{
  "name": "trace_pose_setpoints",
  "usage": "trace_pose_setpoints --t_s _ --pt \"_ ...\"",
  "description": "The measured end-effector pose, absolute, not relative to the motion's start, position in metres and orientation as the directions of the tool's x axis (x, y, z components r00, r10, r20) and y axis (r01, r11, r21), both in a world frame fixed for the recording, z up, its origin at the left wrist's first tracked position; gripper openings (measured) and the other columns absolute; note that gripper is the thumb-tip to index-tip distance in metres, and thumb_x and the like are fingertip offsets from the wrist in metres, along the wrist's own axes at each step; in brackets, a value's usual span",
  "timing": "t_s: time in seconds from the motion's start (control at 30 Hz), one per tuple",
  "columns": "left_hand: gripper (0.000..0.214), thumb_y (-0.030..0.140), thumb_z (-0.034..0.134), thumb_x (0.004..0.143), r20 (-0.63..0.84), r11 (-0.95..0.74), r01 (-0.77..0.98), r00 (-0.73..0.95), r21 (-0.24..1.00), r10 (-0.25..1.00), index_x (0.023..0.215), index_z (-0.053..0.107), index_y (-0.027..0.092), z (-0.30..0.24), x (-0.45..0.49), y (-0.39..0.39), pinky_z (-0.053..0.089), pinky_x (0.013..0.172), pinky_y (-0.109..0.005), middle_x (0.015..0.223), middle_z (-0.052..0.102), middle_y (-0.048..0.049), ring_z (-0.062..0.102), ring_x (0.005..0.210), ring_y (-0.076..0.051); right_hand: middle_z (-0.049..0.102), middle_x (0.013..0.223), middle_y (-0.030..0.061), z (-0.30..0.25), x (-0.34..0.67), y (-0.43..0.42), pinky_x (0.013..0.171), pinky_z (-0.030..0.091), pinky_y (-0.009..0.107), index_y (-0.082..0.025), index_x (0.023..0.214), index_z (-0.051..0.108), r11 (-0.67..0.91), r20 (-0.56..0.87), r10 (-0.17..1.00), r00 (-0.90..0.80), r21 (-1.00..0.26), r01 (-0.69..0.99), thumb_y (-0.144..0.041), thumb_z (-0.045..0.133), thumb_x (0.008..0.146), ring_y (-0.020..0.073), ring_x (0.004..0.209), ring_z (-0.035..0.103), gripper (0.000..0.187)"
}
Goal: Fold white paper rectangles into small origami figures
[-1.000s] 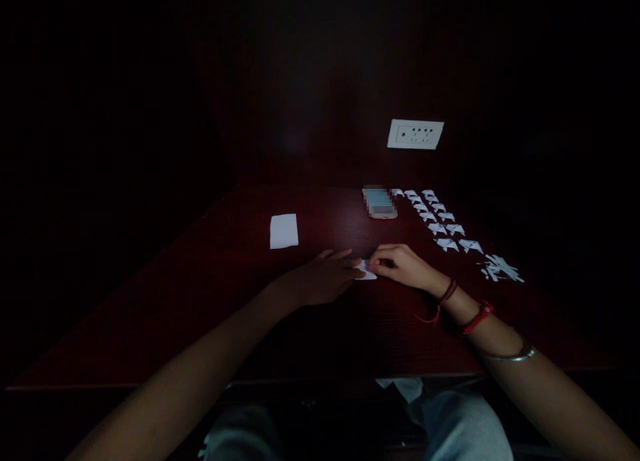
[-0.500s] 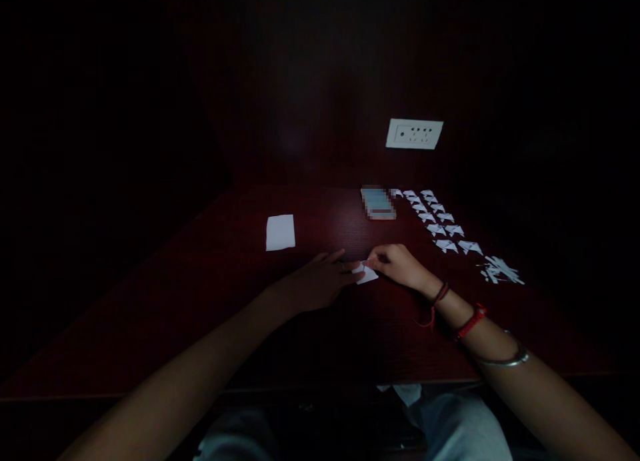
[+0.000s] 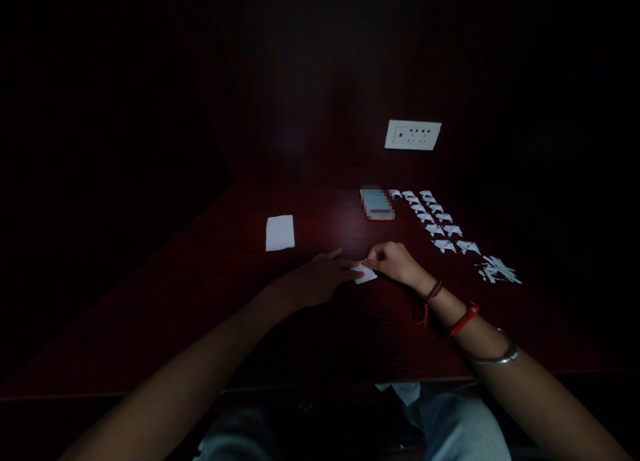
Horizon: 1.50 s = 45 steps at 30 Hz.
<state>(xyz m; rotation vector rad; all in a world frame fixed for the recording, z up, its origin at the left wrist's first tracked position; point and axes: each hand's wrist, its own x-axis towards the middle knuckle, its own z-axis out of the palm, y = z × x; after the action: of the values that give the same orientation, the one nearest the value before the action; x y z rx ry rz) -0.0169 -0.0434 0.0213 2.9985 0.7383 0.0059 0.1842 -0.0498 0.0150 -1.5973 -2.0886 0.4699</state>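
A small white piece of paper (image 3: 367, 275), partly covered by fingers, lies on the dark red table (image 3: 200, 301) in front of me. My left hand (image 3: 323, 277) rests flat from the left, fingers stretched out and the tips pressing on the paper's left part. At the paper's upper right edge, my right hand (image 3: 393, 259) pinches it between thumb and curled fingers. Farther left on the tabletop is a flat white sheet of paper (image 3: 280, 233), apart from both hands.
Several folded paper pieces (image 3: 434, 230) stand in two rows at the right. Nearer me is a heap of paper strips (image 3: 499, 270). A blurred bluish flat object (image 3: 377, 203) lies at the back, below a wall socket (image 3: 413, 135). The table's front edge (image 3: 320, 381) crosses before my legs.
Both hands stay at the small paper, with only slight shifts of the fingers. My right forearm has moved a little to the left.
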Motion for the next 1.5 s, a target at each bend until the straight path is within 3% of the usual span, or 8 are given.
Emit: trace_pose_setpoints --t_s 0.2,0.3,0.43,0.6,0.8,1.07,1.5 --pt "0.064 -0.004 0.029 0.066 0.043 -0.911 0.401 0.913 0.094 0.406 0.124 0.024 0.025 0.02 -0.015 -0.041 0.01 0.1 -0.035 0.129 0.031 0.0031 0.026 0.118 -0.011 0.058 0.058 -0.0008 0.014 0.184 -0.049 0.049 0.034 0.018 -0.016 0.062 0.057 0.213 0.144 0.977 -0.158 -0.566 0.796 -0.031 0.058 0.063 0.0079 0.052 0.05 0.015" --pt "0.066 -0.002 0.03 0.067 0.051 -0.903 0.421 0.903 0.087 0.427 0.124 0.022 0.028 0.017 -0.016 -0.039 0.013 0.098 -0.037 0.13 0.029 0.0036 0.023 0.119 -0.013 0.057 0.059 -0.001 0.011 0.184 -0.048 0.048 0.033 0.017 -0.015 0.063 0.056 0.243 0.175 0.969 -0.174 -0.564 0.789 -0.031 0.058 0.064 0.0074 0.052 0.049 0.015" --pt "0.063 0.0 0.032 0.067 0.016 -0.891 0.449 0.893 0.069 0.451 0.122 0.027 0.03 0.014 -0.016 -0.038 0.017 0.096 -0.04 0.13 0.027 0.0039 0.018 0.121 -0.019 0.056 0.059 -0.0008 0.01 0.186 -0.049 0.049 0.034 0.018 -0.015 0.065 0.056 0.35 0.24 0.935 -0.259 -0.53 0.772 -0.029 0.054 0.069 0.0074 0.053 0.048 0.015" --pt "0.068 0.001 0.033 0.066 -0.041 -0.86 0.498 0.867 0.111 0.497 0.124 0.022 0.034 0.014 -0.018 -0.038 0.02 0.094 -0.044 0.133 0.02 0.0071 0.01 0.122 -0.024 0.057 0.072 0.0023 0.016 0.193 -0.059 0.063 0.038 0.019 -0.016 0.074 0.06 0.61 0.357 0.789 -0.5 -0.368 0.702 -0.019 0.048 0.075 0.0092 0.067 0.051 0.013" --pt "0.069 0.002 0.034 0.066 -0.108 -0.834 0.53 0.848 0.149 0.519 0.124 0.02 0.036 0.022 -0.017 -0.043 0.021 0.093 -0.047 0.133 0.019 0.0068 0.008 0.122 -0.026 0.057 0.083 0.0033 0.021 0.199 -0.066 0.068 0.039 0.02 -0.02 0.087 0.062 0.703 0.297 0.708 -0.64 -0.22 0.676 -0.014 0.044 0.077 0.0101 0.075 0.053 0.021" --pt "0.077 -0.003 0.032 0.058 -0.095 -0.859 0.477 0.879 0.186 0.467 0.123 0.021 0.037 0.022 -0.022 -0.036 0.019 0.093 -0.048 0.133 0.018 0.0078 0.009 0.123 -0.023 0.056 0.093 0.003 0.03 0.204 -0.07 0.071 0.039 0.021 -0.025 0.104 0.055 0.732 0.195 0.681 -0.705 -0.158 0.663 -0.013 0.042 0.077 0.011 0.082 0.053 0.032" --pt "0.074 -0.008 0.027 0.057 -0.079 -0.885 0.392 0.919 0.25 0.385 0.117 0.033 0.036 0.028 -0.031 -0.018 0.016 0.095 -0.041 0.13 0.027 0.0104 0.013 0.122 -0.014 0.056 0.084 0.0026 0.032 0.193 -0.077 0.058 0.035 0.021 -0.024 0.098 0.057 0.714 0.163 0.684 -0.711 0.046 0.698 -0.016 0.041 0.077 0.0101 0.067 0.051 0.028"
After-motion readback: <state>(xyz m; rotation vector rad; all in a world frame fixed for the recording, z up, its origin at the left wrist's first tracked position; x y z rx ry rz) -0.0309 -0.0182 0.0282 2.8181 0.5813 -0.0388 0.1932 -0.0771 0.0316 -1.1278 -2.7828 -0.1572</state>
